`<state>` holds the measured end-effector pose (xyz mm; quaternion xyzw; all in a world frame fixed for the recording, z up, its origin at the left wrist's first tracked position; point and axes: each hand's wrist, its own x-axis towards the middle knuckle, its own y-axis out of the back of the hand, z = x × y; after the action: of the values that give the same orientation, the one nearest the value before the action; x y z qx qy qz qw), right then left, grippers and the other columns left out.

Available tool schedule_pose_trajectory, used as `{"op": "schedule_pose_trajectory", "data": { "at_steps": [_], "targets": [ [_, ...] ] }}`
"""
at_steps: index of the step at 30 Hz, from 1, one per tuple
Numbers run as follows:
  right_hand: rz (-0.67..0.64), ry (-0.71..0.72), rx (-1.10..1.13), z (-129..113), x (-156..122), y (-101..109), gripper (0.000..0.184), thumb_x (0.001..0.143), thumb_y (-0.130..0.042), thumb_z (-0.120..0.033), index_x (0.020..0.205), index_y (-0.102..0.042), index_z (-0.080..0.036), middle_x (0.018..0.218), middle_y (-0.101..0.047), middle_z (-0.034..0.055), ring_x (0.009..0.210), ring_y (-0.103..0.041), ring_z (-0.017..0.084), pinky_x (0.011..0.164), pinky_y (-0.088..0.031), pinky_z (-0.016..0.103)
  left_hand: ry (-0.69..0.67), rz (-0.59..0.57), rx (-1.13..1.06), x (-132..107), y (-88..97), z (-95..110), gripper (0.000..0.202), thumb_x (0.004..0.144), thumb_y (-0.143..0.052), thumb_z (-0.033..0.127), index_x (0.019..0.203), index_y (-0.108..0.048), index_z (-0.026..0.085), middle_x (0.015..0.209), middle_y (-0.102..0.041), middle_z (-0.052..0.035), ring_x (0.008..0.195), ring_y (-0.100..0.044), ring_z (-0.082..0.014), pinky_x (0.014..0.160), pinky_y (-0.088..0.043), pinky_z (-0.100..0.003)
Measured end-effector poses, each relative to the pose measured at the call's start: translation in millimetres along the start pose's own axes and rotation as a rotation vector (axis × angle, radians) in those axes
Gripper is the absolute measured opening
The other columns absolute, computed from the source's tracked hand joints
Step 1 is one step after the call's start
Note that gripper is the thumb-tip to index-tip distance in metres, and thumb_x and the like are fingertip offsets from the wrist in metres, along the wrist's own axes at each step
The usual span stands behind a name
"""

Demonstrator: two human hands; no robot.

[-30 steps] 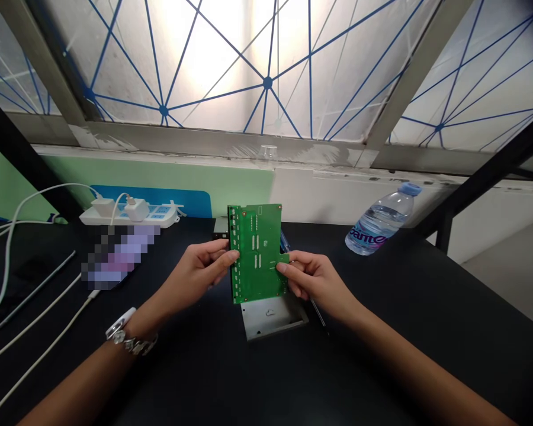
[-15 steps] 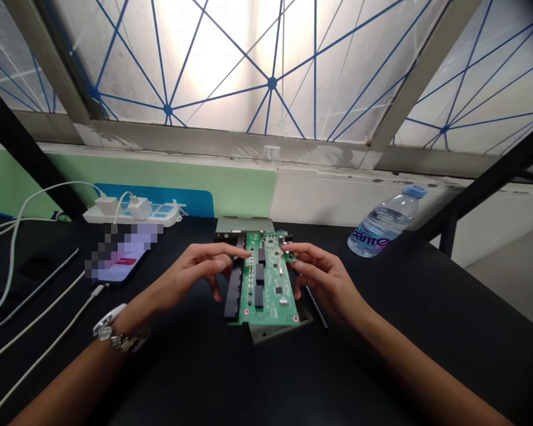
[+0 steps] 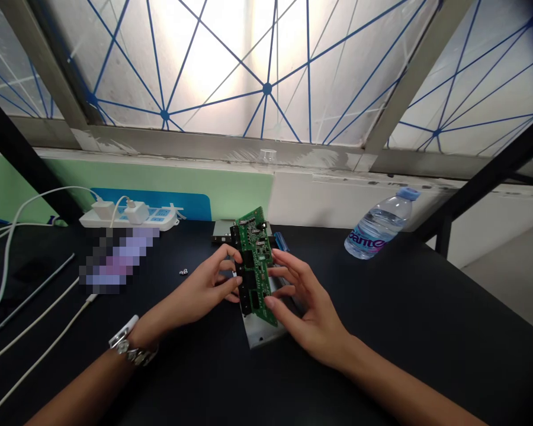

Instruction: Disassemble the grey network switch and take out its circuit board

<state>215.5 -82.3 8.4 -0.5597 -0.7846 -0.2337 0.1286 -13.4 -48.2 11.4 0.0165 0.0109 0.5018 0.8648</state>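
Observation:
A green circuit board (image 3: 258, 260) with black connectors along its left side is raised and tilted above a silver metal plate (image 3: 262, 331). My left hand (image 3: 215, 278) pinches the board's connector edge between thumb and fingers. At the opposite edge, my right hand (image 3: 304, 302) is curved around the board, its thumb low on the front and fingertips along the side; some fingers are partly hidden. Behind the board lies another grey metal part (image 3: 222, 229) with a dark edge. A blue handle (image 3: 281, 241) shows just beyond my right fingers.
Small metal pieces, likely screws (image 3: 183, 272), lie left of the board. A water bottle (image 3: 382, 228) leans at the right. Farther left are a blurred phone (image 3: 119, 260), white cables (image 3: 39, 328) and a power strip (image 3: 160, 219). A wall and window stand behind the table.
The board has gone from lying nearly flat to tilted up on its side. My left hand has shifted onto the connector edge, and my right has slid lower. The small metal pieces have come into view.

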Motion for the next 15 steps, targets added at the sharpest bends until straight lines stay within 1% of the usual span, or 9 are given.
{"op": "schedule_pose_trajectory", "data": {
  "at_steps": [3, 6, 9, 11, 15],
  "targets": [
    [-0.009, 0.031, -0.02, -1.2, -4.3, -4.6, 0.074, 0.091, -0.068, -0.009, 0.15, -0.042, -0.046, 0.148, -0.051, 0.0051, 0.124, -0.06, 0.023, 0.083, -0.063, 0.029, -0.051, 0.008, -0.038, 0.0, -5.5, 1.0, 0.024, 0.097, -0.063, 0.027, 0.103, -0.04, 0.024, 0.107, -0.063, -0.0019, 0.085, -0.069, -0.014, 0.077, -0.062, -0.033],
    [-0.025, 0.031, -0.028, -2.2, -6.4, -6.6, 0.076, 0.087, -0.07, -0.008, 0.149, -0.044, -0.043, 0.145, -0.052, 0.0057, 0.125, -0.058, 0.024, 0.083, -0.064, 0.029, -0.078, 0.015, -0.055, -0.1, -8.8, 0.1, 0.023, 0.098, -0.062, 0.026, 0.099, -0.04, 0.023, 0.104, -0.059, -0.0009, 0.087, -0.067, -0.0142, 0.075, -0.061, -0.032],
    [-0.042, 0.03, -0.001, -2.2, -6.5, -7.3, 0.073, 0.086, -0.071, -0.008, 0.147, -0.048, -0.04, 0.142, -0.052, 0.0064, 0.125, -0.058, 0.024, 0.084, -0.065, 0.029, -0.083, 0.041, -0.079, 0.4, -10.0, -1.2, 0.026, 0.098, -0.063, 0.027, 0.099, -0.038, 0.024, 0.102, -0.058, 0.0006, 0.092, -0.066, -0.0152, 0.074, -0.061, -0.031],
    [-0.046, 0.04, 0.01, -1.5, -5.6, -7.3, 0.068, 0.086, -0.072, -0.008, 0.144, -0.053, -0.039, 0.142, -0.052, 0.0065, 0.124, -0.059, 0.023, 0.084, -0.065, 0.029, -0.068, 0.06, -0.095, 1.0, -10.1, -1.3, 0.031, 0.097, -0.066, 0.028, 0.1, -0.035, 0.025, 0.103, -0.06, 0.0003, 0.09, -0.066, -0.0153, 0.072, -0.06, -0.031],
    [-0.036, 0.062, -0.003, 0.2, -4.2, -6.6, 0.062, 0.087, -0.071, -0.008, 0.14, -0.059, -0.038, 0.14, -0.052, 0.0069, 0.114, -0.064, 0.021, 0.082, -0.066, 0.029, -0.038, 0.08, -0.13, 2.0, -10.0, -0.3, 0.04, 0.094, -0.07, 0.031, 0.106, -0.033, 0.026, 0.11, -0.067, -0.0038, 0.086, -0.069, -0.0164, 0.07, -0.061, -0.032]
  ]
}}
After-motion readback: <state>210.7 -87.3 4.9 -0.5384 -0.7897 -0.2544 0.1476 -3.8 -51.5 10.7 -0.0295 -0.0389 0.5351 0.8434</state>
